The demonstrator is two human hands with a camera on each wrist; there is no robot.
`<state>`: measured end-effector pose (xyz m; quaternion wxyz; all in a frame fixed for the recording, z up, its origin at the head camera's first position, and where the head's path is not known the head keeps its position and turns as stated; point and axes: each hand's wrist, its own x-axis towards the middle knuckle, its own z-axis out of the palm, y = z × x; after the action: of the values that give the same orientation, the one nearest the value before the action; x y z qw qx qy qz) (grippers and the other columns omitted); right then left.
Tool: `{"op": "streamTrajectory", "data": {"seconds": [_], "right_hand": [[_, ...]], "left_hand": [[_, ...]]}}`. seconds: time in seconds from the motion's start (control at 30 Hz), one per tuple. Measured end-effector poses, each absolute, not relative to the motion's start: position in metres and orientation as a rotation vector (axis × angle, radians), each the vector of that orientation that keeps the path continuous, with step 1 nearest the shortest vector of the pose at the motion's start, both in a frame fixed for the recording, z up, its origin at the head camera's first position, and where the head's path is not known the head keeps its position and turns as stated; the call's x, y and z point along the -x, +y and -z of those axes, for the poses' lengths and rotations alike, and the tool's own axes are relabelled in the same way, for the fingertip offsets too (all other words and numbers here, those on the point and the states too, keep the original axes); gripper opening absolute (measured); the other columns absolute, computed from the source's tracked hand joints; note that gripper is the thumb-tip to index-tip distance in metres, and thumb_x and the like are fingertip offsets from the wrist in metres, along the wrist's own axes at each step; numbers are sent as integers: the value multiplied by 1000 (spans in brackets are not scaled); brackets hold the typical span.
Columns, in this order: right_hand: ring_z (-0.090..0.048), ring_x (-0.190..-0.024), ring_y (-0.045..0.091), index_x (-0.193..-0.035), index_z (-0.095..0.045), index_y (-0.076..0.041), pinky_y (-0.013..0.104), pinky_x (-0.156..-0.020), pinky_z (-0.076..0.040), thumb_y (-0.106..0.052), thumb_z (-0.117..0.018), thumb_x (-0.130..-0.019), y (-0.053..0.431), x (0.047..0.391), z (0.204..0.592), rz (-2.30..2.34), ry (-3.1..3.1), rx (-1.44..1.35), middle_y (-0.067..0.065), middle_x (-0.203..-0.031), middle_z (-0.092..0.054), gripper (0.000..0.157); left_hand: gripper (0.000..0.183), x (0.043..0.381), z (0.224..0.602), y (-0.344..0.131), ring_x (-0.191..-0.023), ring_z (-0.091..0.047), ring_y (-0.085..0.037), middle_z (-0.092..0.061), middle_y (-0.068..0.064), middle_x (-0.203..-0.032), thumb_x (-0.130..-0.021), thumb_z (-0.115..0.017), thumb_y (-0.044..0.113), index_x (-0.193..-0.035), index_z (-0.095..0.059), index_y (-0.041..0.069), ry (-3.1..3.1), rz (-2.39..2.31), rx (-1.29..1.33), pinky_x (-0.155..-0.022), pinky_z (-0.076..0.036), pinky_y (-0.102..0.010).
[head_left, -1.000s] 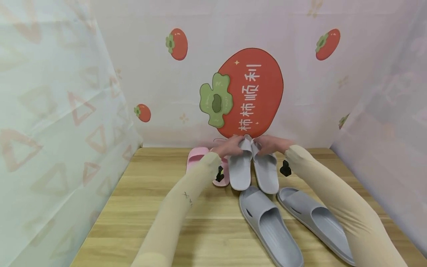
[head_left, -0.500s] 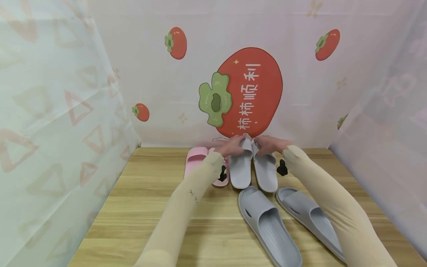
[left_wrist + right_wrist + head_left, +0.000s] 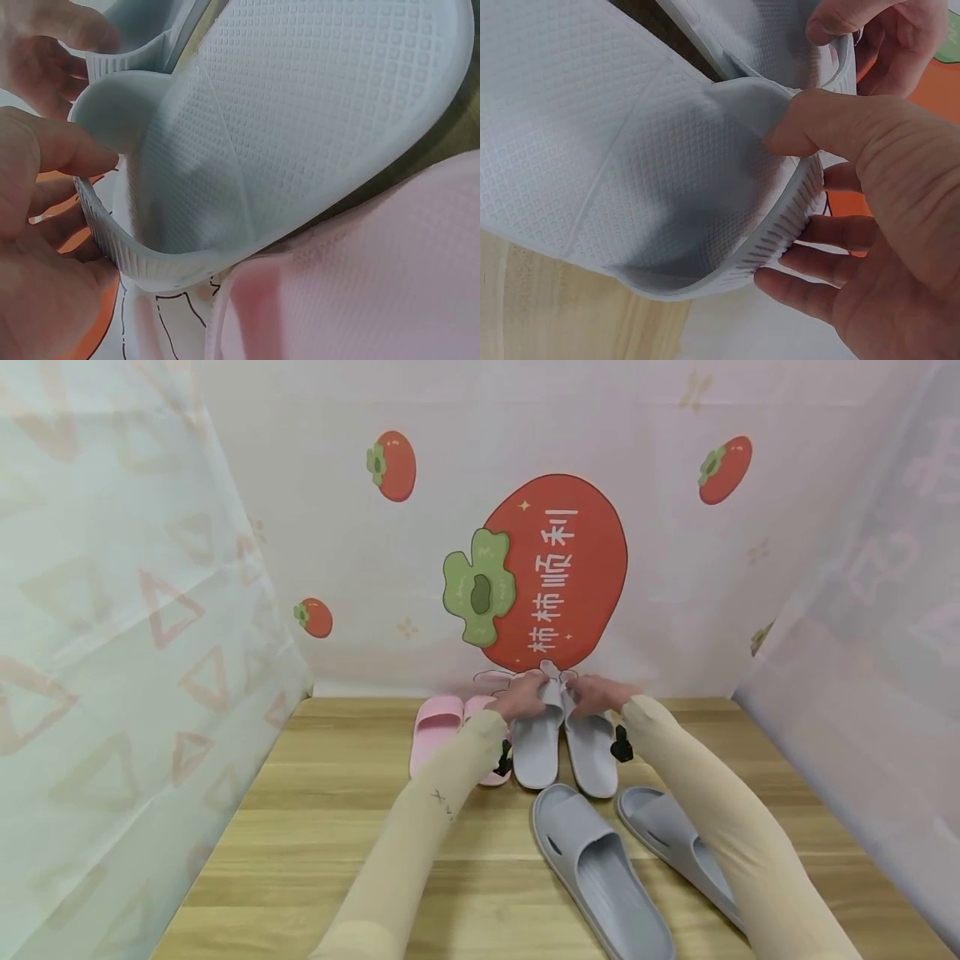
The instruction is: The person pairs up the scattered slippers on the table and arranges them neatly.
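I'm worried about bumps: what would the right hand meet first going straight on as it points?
The light grey slipper the right hand grips; beyond, perhaps the neighbouring slipper, though depth is unclear.

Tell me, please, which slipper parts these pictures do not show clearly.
Head view: left sleeve hides part of the right pink slipper.
Head view: right sleeve hides the heel of the rightmost grey slipper.
Head view: bottom edge crops the heel of the other large grey slipper.
Right wrist view: left edge crops the small grey slipper in the right hand.
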<state>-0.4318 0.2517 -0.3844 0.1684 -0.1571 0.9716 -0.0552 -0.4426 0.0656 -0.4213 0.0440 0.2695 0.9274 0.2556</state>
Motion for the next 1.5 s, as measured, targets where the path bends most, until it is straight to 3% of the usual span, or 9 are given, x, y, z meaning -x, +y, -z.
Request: {"op": "streamTrajectory", "data": {"seconds": [0.27,0.57,0.8,1.1,1.3,1.4,1.5], "right_hand": [[-49,-118,31,-143,-42,1,50,-107,-39,-20,-71,-83,259,432,390,200,2707,386,20,-137,-53,70],[-51,-114,31,-145,-40,3,51,-107,-41,-20,-69,-85,265,432,395,255,2723,346,21,-134,-55,70],[-47,-123,33,-148,-38,0,54,-111,-35,-19,-67,-87,258,433,397,275,2670,315,21,-142,-49,70],[-45,-129,35,-147,-40,-4,55,-111,-35,-17,-68,-87,256,434,406,315,2643,285,21,-146,-46,68],[-45,-128,35,-146,-43,-6,55,-110,-36,-18,-69,-87,258,437,414,354,2642,255,21,-146,-46,65],[-46,-126,35,-144,-45,-3,54,-110,-37,-15,-68,-87,257,436,414,348,2669,292,22,-144,-47,63],[-48,-122,34,-141,-47,1,53,-109,-38,-11,-67,-85,255,431,411,342,2698,340,23,-140,-50,60]], "left_hand": [[61,439,422,80,-118,-50,-18,-49,-7,-144,-89,-61,14,-147,-44,14,2802,-774,-762,-105,-45,-37],[65,442,424,84,-114,-51,-16,-48,-2,-148,-89,-62,12,-150,-40,19,2742,-804,-723,-98,-47,-35],[63,445,433,80,-120,-50,-17,-47,-3,-149,-91,-62,14,-150,-40,16,2689,-780,-649,-108,-42,-43],[48,438,439,75,-101,-54,-19,-58,-7,-130,-92,-60,12,-139,-49,9,2682,-676,-685,-88,-49,-35],[52,430,442,73,-100,-55,-18,-57,-7,-132,-92,-61,12,-142,-48,9,2696,-744,-646,-85,-51,-32],[54,426,441,70,-100,-55,-19,-56,-9,-133,-91,-61,11,-143,-46,7,2701,-779,-653,-80,-51,-31],[54,426,443,68,-104,-54,-19,-54,-10,-137,-92,-61,12,-144,-46,7,2703,-792,-658,-83,-52,-32]]}}
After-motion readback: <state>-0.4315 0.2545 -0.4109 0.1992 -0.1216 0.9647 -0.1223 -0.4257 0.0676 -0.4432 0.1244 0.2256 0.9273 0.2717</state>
